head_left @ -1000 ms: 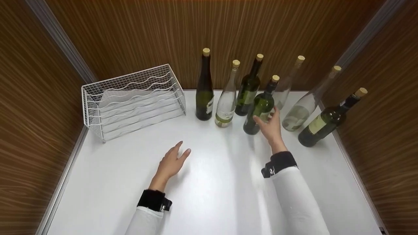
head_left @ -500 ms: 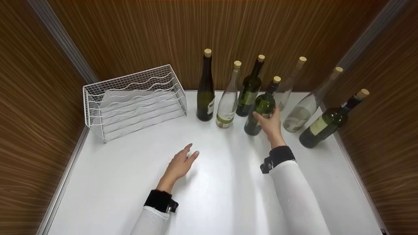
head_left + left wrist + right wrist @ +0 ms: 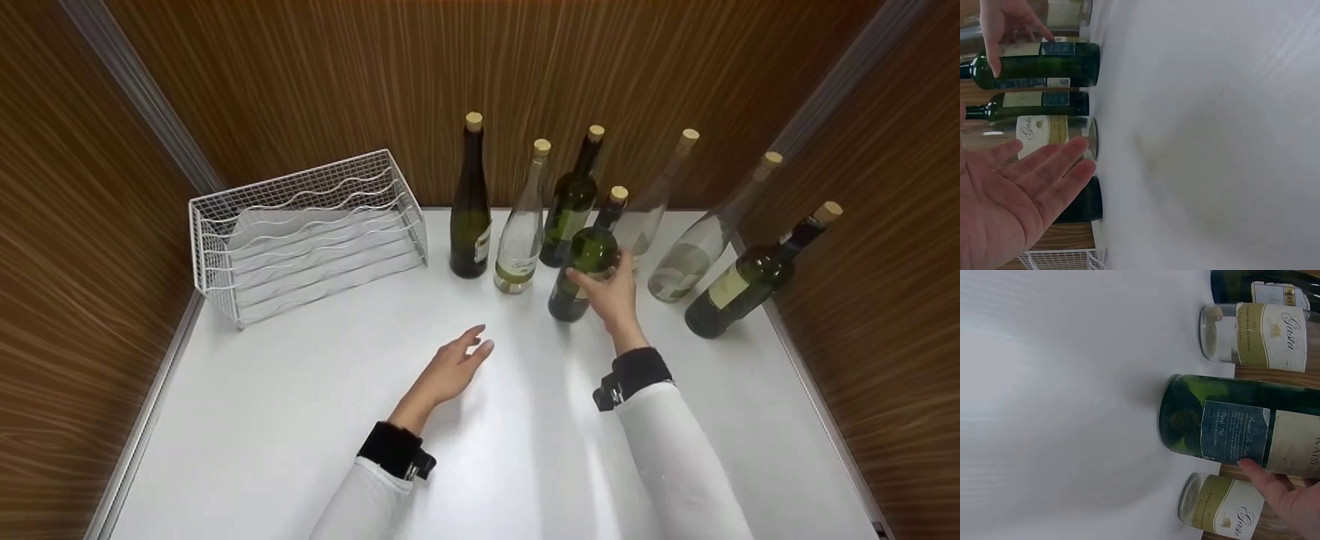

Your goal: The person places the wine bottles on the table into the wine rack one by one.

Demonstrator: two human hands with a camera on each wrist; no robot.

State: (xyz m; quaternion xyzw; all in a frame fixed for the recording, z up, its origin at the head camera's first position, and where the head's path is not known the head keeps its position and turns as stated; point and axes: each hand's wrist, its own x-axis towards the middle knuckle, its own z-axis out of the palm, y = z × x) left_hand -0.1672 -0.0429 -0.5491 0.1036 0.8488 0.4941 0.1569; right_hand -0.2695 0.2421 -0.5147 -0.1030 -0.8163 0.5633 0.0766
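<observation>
My right hand [image 3: 613,296] grips a green wine bottle [image 3: 592,251] with a cork in its neck, thumb on the near left side and fingers round the right. The bottle leans slightly, its neck to the right. In the right wrist view the bottle [image 3: 1230,424] shows a blue back label and a pale label, with a thumb or fingertip [image 3: 1255,469] against its lower side. Over the white table, left of that bottle, my left hand [image 3: 448,369] hangs with fingers extended and nothing in it. The left wrist view shows its palm [image 3: 999,219] and spread fingers.
A white wire rack [image 3: 288,175] with wavy bars stands at the back left. Corked bottles stand along the back: a dark one [image 3: 470,232], a clear one [image 3: 519,247], a green one [image 3: 568,221] behind the held bottle, and several more to the right, including a green bottle [image 3: 742,289].
My right hand has brought the green bottle a little left and nearer to me, its fingers now closer round it. The left hand has moved right, towards that bottle.
</observation>
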